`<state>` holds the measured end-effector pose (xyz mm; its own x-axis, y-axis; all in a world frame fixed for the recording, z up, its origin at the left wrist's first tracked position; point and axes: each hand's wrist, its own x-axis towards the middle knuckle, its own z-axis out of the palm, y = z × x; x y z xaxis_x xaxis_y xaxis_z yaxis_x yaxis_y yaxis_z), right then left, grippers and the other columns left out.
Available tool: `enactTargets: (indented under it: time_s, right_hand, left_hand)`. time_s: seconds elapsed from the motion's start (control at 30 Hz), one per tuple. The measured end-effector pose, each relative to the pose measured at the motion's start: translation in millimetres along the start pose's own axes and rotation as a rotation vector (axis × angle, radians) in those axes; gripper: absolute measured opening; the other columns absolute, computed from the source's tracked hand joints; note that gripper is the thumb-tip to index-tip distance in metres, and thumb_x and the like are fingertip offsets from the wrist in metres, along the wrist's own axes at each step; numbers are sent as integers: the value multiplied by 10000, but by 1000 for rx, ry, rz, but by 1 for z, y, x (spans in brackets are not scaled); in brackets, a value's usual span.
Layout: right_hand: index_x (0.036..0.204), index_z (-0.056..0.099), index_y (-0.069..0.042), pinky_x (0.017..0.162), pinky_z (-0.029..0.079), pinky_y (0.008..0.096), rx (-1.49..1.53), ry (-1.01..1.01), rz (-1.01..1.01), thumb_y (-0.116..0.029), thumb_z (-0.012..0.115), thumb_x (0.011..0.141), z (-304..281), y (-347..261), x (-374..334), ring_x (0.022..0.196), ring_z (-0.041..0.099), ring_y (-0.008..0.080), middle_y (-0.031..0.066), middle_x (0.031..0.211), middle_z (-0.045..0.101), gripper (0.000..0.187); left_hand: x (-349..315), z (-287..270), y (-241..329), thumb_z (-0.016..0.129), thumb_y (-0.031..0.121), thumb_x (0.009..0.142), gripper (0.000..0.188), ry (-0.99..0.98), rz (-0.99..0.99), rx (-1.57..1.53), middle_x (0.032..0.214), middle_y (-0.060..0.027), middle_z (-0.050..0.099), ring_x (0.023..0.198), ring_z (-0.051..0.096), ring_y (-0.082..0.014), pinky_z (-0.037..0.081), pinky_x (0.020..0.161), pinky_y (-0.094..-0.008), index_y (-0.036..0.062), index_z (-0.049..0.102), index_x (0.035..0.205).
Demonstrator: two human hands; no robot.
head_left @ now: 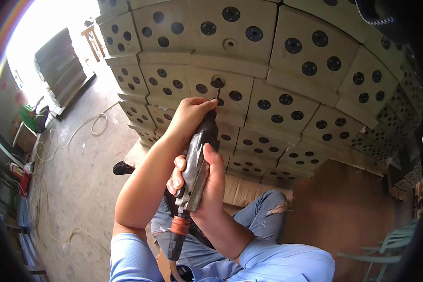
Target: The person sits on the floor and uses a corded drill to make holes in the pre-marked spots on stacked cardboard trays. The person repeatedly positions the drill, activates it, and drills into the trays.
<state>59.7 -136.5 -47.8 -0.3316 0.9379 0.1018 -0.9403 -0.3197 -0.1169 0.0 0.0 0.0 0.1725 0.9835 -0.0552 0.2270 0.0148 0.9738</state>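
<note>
- A person sits facing a wall of stacked beige blocks (239, 112), most set with groups of round black discs.
- A grey and black power tool (194, 164) is held in front of the body, its long axis running from the lap up and slightly right toward the blocks.
- Its thin dark bit (219, 93) points at one black disc (217, 81), just above and right of the left hand; tip and disc look to meet, though contact is hard to confirm.
- The left hand (193, 111) is nearer that disc. Its thumb and forefinger are drawn together beside the bit; whether they pinch it I cannot tell.
- The right hand (210, 185) is lower, wrapped firmly around the tool's body, fingers curled on the left, thumb along the right.
- The left hand covers the tool's nose and some of the block face; the bit passes in front of a lower disc.
- Below the grip, an orange coupling (180, 225) leads to a hose (175, 270) over the lap.
- Cardboard (244, 191) lies at the foot of the blocks.
- Leftward, pale cords (75, 131) loop across the floor, near another person in green (28, 115); a pale green chair (392, 244) stands lower right.
</note>
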Motion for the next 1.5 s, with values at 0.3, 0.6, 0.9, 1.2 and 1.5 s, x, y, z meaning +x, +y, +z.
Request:
enactTargets:
  time_s: [0.3, 0.6, 0.9, 1.2, 1.5]
  right_hand:
    - [1097, 490, -102, 546, 496, 362, -78, 37, -27, -489, 552, 1001, 5, 1, 4, 595, 617, 195, 75, 841, 583, 403]
    - [1074, 501, -97, 551, 491, 367, -57, 43, -33, -533, 552, 992, -2, 2, 6, 599, 617, 198, 81, 841, 584, 447]
    - [1001, 517, -72, 559, 490, 381, -72, 60, -46, -499, 572, 991, 5, 0, 4, 588, 620, 206, 84, 828, 582, 431]
    - [916, 554, -35, 589, 489, 379, -97, 40, -48, -546, 557, 982, -3, 0, 7, 583, 608, 212, 74, 789, 579, 515]
    - [896, 559, -36, 609, 484, 357, -82, 59, -10, -568, 552, 970, 1, -2, 5, 572, 590, 221, 94, 686, 585, 537]
  left_hand:
    - [0, -1, 3, 684, 448, 959, 423, -15, -52, -50, 753, 3, 606, 594, 523, -76, 441, 579, -249, 31, 743, 922]
    - [38, -6, -30, 733, 352, 913, 387, 302, 273, 202, 675, -37, 632, 585, 557, -108, 461, 573, -282, -9, 753, 1050]
    - [71, 12, -40, 782, 218, 835, 284, 469, 503, 448, 835, -135, 737, 740, 709, -245, 545, 712, -337, 85, 767, 1085]
    - [67, -3, -4, 721, 219, 867, 185, 406, 789, 824, 973, -125, 738, 890, 701, -356, 551, 785, -441, 93, 751, 999]
    - [63, -7, 18, 735, 237, 855, 225, 327, 631, 955, 932, -135, 747, 872, 715, -339, 550, 784, -428, 65, 758, 999]
